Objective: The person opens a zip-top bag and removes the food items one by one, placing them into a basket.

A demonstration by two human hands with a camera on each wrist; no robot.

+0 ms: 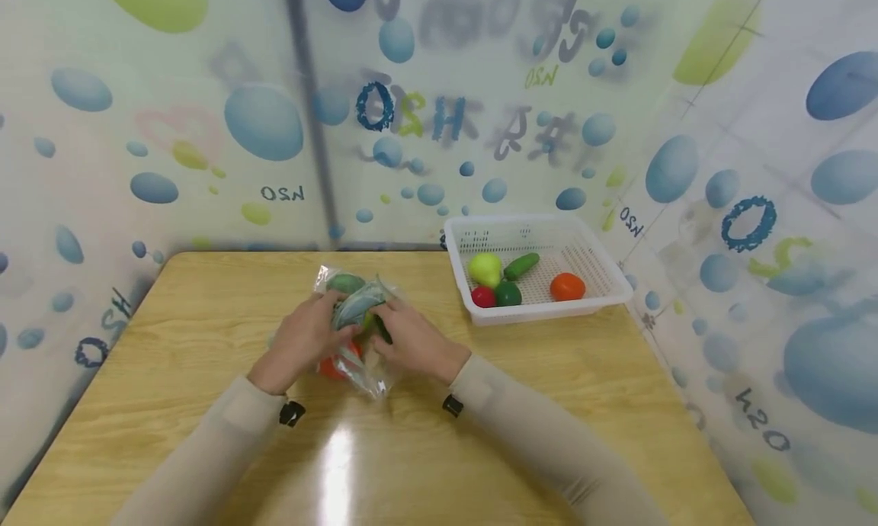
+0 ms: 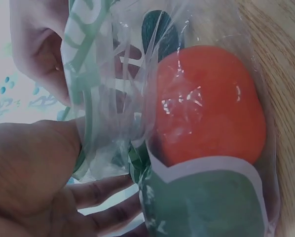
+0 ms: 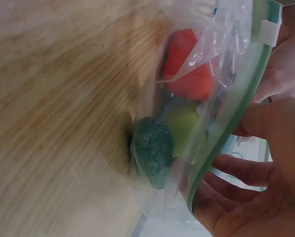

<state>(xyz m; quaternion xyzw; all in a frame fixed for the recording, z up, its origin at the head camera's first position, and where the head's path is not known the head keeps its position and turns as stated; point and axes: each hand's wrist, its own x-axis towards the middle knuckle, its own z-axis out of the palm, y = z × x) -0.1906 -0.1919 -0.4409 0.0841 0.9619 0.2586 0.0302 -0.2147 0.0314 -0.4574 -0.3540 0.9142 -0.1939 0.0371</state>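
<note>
Both hands hold a clear zip bag (image 1: 375,386) over the left-middle of the table, its mouth turned up. My left hand (image 1: 302,343) grips one side of the mouth, thumb at the rim and fingers behind the plastic. Opposite it, my right hand (image 1: 420,341) curls its fingers round the green zip strip (image 3: 229,131); a white slider (image 3: 270,32) sits near one end. Through the plastic show an orange-red tomato (image 2: 211,103), a dark green cucumber end (image 2: 160,33), a yellow-green piece (image 3: 184,129) and a rough dark green piece (image 3: 153,150).
A white perforated basket (image 1: 542,311) stands at the back right, near the wall. Inside lie a yellow-green pear (image 1: 485,268), a cucumber (image 1: 521,265), a small red item (image 1: 483,297), a dark green one (image 1: 508,293) and an orange-red tomato (image 1: 568,287). Patterned walls border the wooden table (image 1: 549,381).
</note>
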